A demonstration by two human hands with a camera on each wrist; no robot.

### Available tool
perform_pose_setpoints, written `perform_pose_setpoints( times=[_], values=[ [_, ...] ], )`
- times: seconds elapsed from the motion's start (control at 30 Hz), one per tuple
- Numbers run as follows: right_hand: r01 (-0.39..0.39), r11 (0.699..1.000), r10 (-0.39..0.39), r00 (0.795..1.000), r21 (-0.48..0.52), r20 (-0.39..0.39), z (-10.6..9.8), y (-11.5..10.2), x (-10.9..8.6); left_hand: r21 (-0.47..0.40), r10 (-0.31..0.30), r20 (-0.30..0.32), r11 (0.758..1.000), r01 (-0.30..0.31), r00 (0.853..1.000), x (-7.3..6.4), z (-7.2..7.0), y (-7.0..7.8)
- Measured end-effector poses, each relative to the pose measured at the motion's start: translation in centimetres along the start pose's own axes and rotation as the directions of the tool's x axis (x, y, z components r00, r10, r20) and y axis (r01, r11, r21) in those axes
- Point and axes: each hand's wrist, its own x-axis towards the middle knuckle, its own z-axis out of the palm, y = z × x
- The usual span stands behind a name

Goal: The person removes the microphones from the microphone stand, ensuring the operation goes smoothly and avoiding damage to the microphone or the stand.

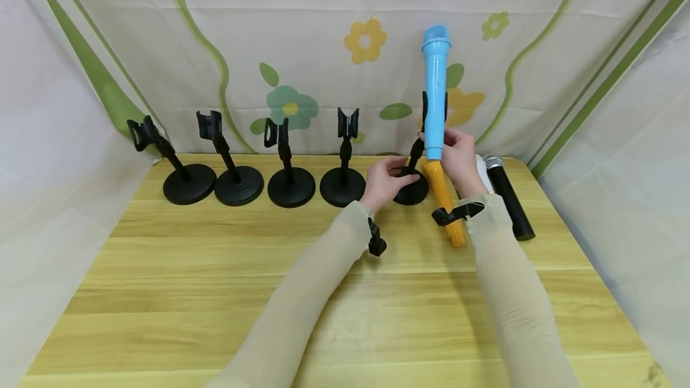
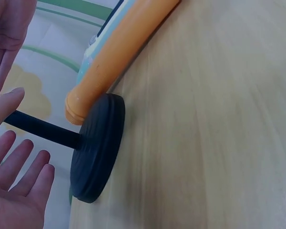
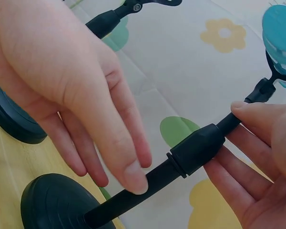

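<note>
A light blue microphone (image 1: pixel 435 88) sits upright in the clip of the rightmost black microphone stand (image 1: pixel 411 190). My right hand (image 1: pixel 460 160) pinches the upper post of that stand just below the clip, thumb on one side and fingers on the other, as the right wrist view shows. Around the lower post my left hand (image 1: pixel 385 181) is spread, its thumb beside the post and its other fingers loosely extended; whether it touches the post I cannot tell. The stand's round base (image 2: pixel 97 148) is on the table, close to the end of an orange microphone (image 2: pixel 119 52).
Several black stands with unfilled clips, such as the leftmost stand (image 1: pixel 188 184), line the table's back edge. Right of my right hand lie a black microphone (image 1: pixel 509 196) with a silver head and a partly hidden white object (image 1: pixel 483 173). A patterned curtain (image 1: pixel 302 35) rises behind.
</note>
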Motion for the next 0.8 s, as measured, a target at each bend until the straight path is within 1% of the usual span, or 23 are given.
perform_pose_setpoints(
  times=[0.17,0.33,0.43,0.57,0.63,0.7,0.8],
  values=[
    [0.027,1.000,-0.027,1.000,-0.003,-0.006,0.1,-0.3,-0.2,-0.006,0.011,-0.002,1.000,-0.011,1.000,0.1,0.1,-0.4],
    [0.064,0.998,-0.064,0.998,-0.004,0.007,0.3,-0.7,-0.6,0.011,0.029,-0.013,1.000,-0.028,1.000,0.1,0.2,-0.6],
    [0.078,0.997,-0.078,0.997,-0.003,0.011,0.2,-1.3,-0.9,0.011,0.053,-0.025,0.999,-0.053,0.998,-0.1,0.1,-0.5],
    [0.097,0.995,-0.098,0.995,0.017,0.021,0.1,-2.3,-1.4,0.015,0.105,-0.036,0.994,-0.104,0.994,-0.5,-0.3,-0.2],
    [0.107,0.994,-0.108,0.994,0.031,0.031,0.1,-2.9,-1.7,0.024,0.132,-0.028,0.991,-0.132,0.991,-0.7,-0.6,0.1],
    [0.125,0.992,-0.126,0.991,0.036,0.043,0.0,-3.4,-2.1,0.031,0.158,-0.007,0.987,-0.157,0.987,-1.0,-0.8,0.3],
    [0.156,0.988,-0.157,0.986,0.014,0.057,-0.1,-4.0,-2.8,0.043,0.190,0.027,0.981,-0.191,0.981,-1.6,-1.4,0.6]
  ],
)
